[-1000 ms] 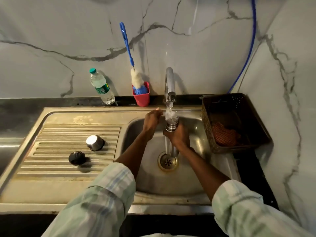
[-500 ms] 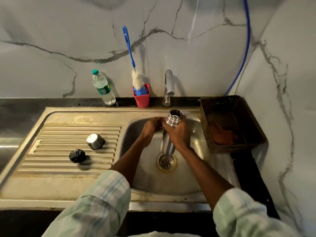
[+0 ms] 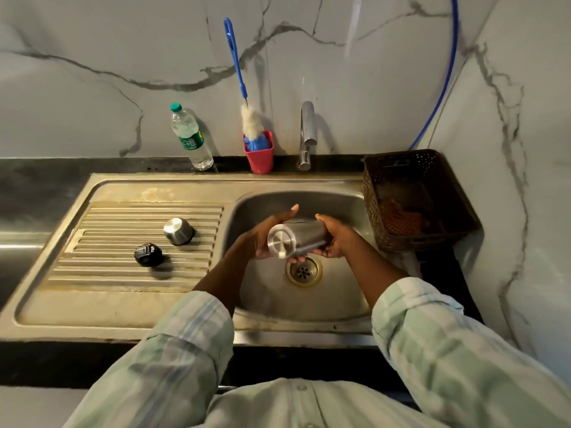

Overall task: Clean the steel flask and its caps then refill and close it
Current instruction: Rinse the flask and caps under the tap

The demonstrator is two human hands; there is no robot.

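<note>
The steel flask (image 3: 298, 237) lies tipped on its side above the sink basin (image 3: 272, 291), its round base facing me and its mouth hidden behind my right hand. My left hand (image 3: 262, 234) cups the base end, with fingers under the flask and the thumb raised. My right hand (image 3: 336, 234) grips the far end of the body. On the ribbed drainboard (image 3: 123, 267) to the left sit the steel outer cap (image 3: 178, 231) and the black inner cap (image 3: 148, 254), both apart from my hands.
The tap (image 3: 307, 135) stands behind the basin with no water running. A red cup (image 3: 259, 156) holds a blue-handled bottle brush (image 3: 238, 72). A plastic water bottle (image 3: 190, 137) stands at the back left. A brown basket (image 3: 414, 199) sits right of the basin. The drain (image 3: 303, 271) lies below the flask.
The water stopped running. The flask went from upright under the tap to tipped on its side, base toward me, lower over the basin, and my left hand now cups its base.
</note>
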